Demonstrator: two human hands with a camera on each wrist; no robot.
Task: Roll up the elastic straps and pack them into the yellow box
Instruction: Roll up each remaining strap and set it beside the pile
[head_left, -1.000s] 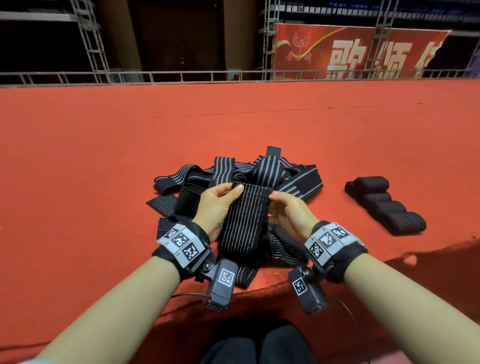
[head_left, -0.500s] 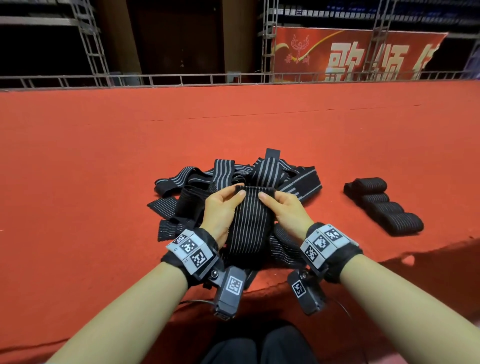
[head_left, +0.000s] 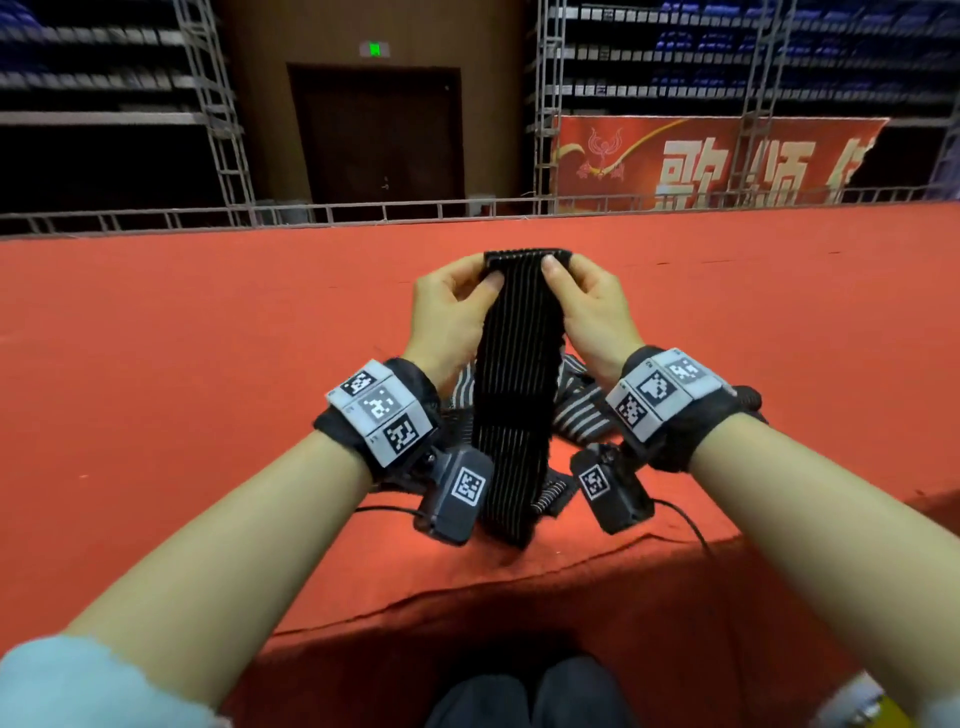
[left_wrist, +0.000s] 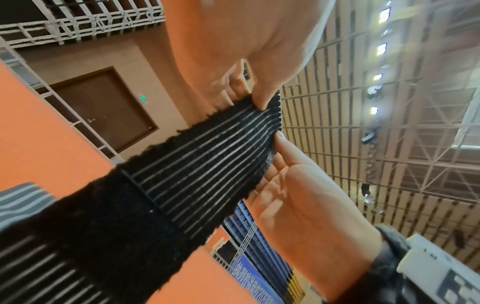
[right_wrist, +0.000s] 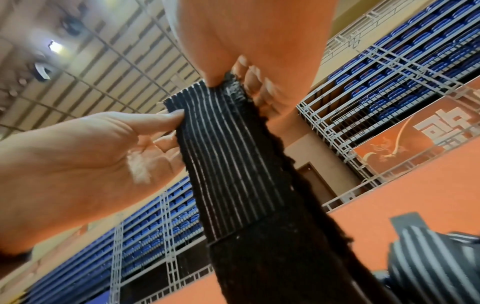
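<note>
A black elastic strap (head_left: 514, 395) with thin grey stripes hangs upright above the red surface. My left hand (head_left: 457, 306) and right hand (head_left: 587, 306) each pinch a top corner of it, thumbs on the near face. In the left wrist view my left hand (left_wrist: 262, 96) pinches the strap (left_wrist: 207, 156) opposite my right hand (left_wrist: 298, 185). From the right wrist, my right hand (right_wrist: 221, 78) grips the strap (right_wrist: 233, 164) end and my left hand (right_wrist: 166, 121) the other corner. The loose strap pile (head_left: 576, 415) lies beneath, mostly hidden.
The red carpeted platform (head_left: 156, 389) stretches back to a metal railing (head_left: 363, 213). Its front edge (head_left: 519, 582) is just above my knees (head_left: 519, 696). More striped straps (right_wrist: 428, 257) lie beside the hanging one. Something yellow (head_left: 888, 714) peeks in at the bottom right corner.
Both hands have lifted the strap's end up off the pile, so it now hangs stretched. The head view tilted up, and the rolled straps at the right left the picture.
</note>
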